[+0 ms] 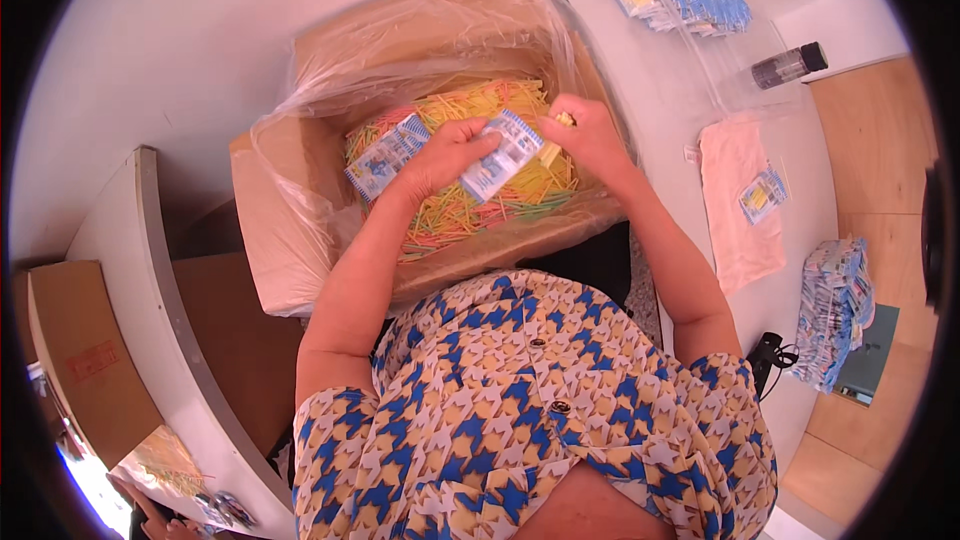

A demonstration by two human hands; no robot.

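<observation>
both hands over the box (pixel 300 190): left grip (pixel 450 155) holds blue-white packets (pixel 500 160), right grip (pixel 585 135) pinches yellow sticks (pixel 565 120).

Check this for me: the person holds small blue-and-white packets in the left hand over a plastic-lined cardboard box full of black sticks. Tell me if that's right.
Not quite. The sticks in the box are not black: they are a mix of yellow, green, orange and pink, as the head view shows. The rest stands: the left hand holds small blue-and-white packets over the plastic-lined cardboard box.
</observation>
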